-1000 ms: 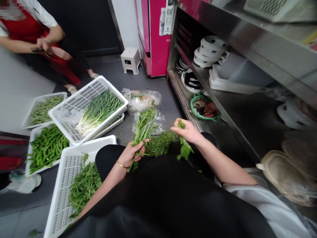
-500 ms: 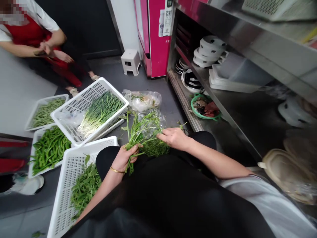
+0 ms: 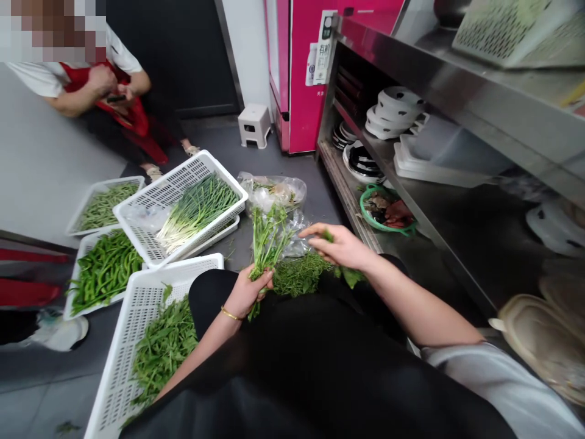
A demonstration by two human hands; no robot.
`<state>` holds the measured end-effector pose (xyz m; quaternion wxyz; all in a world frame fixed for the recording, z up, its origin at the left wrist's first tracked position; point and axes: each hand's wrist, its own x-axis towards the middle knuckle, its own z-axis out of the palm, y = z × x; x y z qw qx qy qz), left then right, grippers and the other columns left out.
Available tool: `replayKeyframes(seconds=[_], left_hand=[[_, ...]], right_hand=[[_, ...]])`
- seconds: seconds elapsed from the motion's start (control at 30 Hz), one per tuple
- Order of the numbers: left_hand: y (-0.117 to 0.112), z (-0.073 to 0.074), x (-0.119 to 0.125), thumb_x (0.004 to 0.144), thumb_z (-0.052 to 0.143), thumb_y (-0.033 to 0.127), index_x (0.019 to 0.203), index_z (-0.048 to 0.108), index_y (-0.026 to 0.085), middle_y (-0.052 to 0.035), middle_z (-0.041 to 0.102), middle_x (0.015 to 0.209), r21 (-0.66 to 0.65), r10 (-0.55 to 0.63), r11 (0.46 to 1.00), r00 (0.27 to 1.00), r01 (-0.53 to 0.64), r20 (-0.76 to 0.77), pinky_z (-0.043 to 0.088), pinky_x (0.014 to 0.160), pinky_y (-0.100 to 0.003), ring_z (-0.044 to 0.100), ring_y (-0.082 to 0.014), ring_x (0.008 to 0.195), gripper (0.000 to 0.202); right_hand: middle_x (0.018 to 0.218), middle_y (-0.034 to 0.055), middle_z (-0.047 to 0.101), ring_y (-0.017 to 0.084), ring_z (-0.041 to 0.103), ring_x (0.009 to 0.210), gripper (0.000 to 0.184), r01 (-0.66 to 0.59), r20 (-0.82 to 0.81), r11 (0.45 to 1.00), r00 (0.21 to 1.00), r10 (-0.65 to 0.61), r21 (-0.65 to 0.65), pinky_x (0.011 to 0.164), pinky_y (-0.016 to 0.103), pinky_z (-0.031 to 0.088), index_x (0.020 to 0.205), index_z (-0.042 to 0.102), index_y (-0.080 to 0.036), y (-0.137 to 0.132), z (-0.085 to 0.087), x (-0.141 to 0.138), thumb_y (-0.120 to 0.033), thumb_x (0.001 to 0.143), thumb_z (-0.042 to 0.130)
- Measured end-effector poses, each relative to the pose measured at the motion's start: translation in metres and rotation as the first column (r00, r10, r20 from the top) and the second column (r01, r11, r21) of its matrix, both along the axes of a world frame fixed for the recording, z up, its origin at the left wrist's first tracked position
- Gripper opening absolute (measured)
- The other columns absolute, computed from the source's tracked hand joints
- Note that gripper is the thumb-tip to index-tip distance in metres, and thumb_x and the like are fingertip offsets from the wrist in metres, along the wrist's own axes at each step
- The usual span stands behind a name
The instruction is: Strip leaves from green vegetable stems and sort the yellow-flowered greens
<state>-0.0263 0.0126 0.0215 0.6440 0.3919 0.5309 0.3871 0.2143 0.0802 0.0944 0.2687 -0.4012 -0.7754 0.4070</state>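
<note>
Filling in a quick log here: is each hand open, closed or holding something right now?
Left hand: closed around a bunch of green stems.
Right hand: partly closed, apparently holding a leafy sprig.

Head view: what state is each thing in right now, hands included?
Left hand: closed around a bunch of greens.
Right hand: index finger extended, leaves held low in the palm side.
Near basket: partly filled with leafy greens.
Scallion basket: stacked on another basket.
Pepper basket: well filled with peppers.
Stool: upright.
White pots: stacked.
</note>
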Motion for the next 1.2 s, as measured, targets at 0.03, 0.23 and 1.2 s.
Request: replayKeyframes(seconds=[0.03,0.23,1.2], left_hand=[[-0.001,0.000,0.000,0.070,0.068,0.039,0.076,0.051,0.015,0.0047,0.052,0.054,0.020,-0.006,1.000,1.000,0.006,-0.030,0.025,0.032,-0.016,0.034,-0.0030,0.034,0.031],[-0.008,0.003,-0.004,0.070,0.067,0.042,0.075,0.051,0.016,0.0037,0.053,0.055,0.031,-0.024,0.999,0.997,0.027,-0.071,0.027,0.032,-0.017,0.037,-0.0045,0.036,0.031],[-0.002,0.004,-0.049,0.083,0.050,0.037,0.066,0.049,0.015,0.0020,0.048,0.057,0.101,-0.329,0.881,0.753,0.462,-0.570,0.036,0.056,-0.022,0.043,-0.0105,0.055,0.028]], right_hand=[[0.081,0.0045,0.065,0.014,0.060,0.067,0.032,-0.028,0.101,0.989,0.995,0.013,0.147,0.057,0.024,0.044,0.113,0.054,-0.019,0.001,-0.001,-0.015,-0.036,0.088,0.043],[0.085,0.0074,0.063,0.014,0.056,0.065,0.028,-0.471,0.628,0.717,0.776,0.060,0.514,0.053,0.023,0.035,0.112,0.055,-0.021,0.009,-0.011,-0.082,-0.019,0.088,0.041],[0.095,0.0066,0.068,0.016,0.063,0.080,0.022,0.110,0.402,0.925,0.877,-0.263,0.365,0.069,0.026,0.045,0.100,0.061,-0.017,0.052,-0.020,0.043,-0.026,0.080,0.056]])
